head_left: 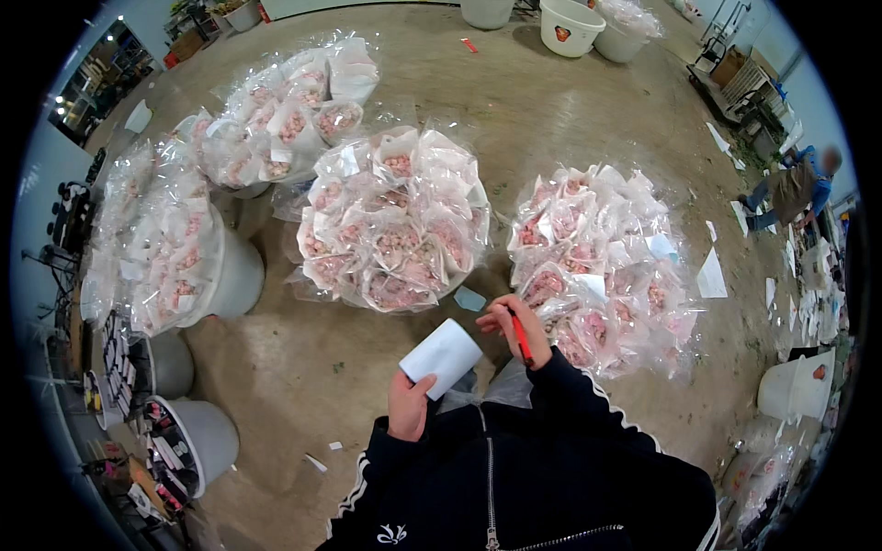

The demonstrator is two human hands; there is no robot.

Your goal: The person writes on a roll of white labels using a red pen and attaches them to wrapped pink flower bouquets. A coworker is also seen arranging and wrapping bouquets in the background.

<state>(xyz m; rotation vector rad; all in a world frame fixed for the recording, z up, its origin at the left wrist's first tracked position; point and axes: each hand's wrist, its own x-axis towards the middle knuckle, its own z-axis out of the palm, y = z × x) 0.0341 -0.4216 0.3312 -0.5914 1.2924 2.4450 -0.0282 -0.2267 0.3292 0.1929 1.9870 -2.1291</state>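
Observation:
In my left hand (407,407) is a small white notepad (443,356), gripped at its lower left corner with the thumb on top. My right hand (531,338) is closed around a red pen (521,336), just right of the pad and apart from it. Close beyond my right hand stands a large cluster of pink flower bouquets (597,266) in clear and white wrapping. Another round cluster of wrapped bouquets (395,230) lies ahead of the pad. A pale blue piece of paper or film (469,298) shows between these two clusters.
More wrapped bouquets (175,239) fill a white bucket (237,275) on the left, with others (285,119) behind. Dark packages crowd a bucket (213,441) at lower left. White tubs (571,28) stand far back. At far right a person (790,188) bends near scattered paper (710,275).

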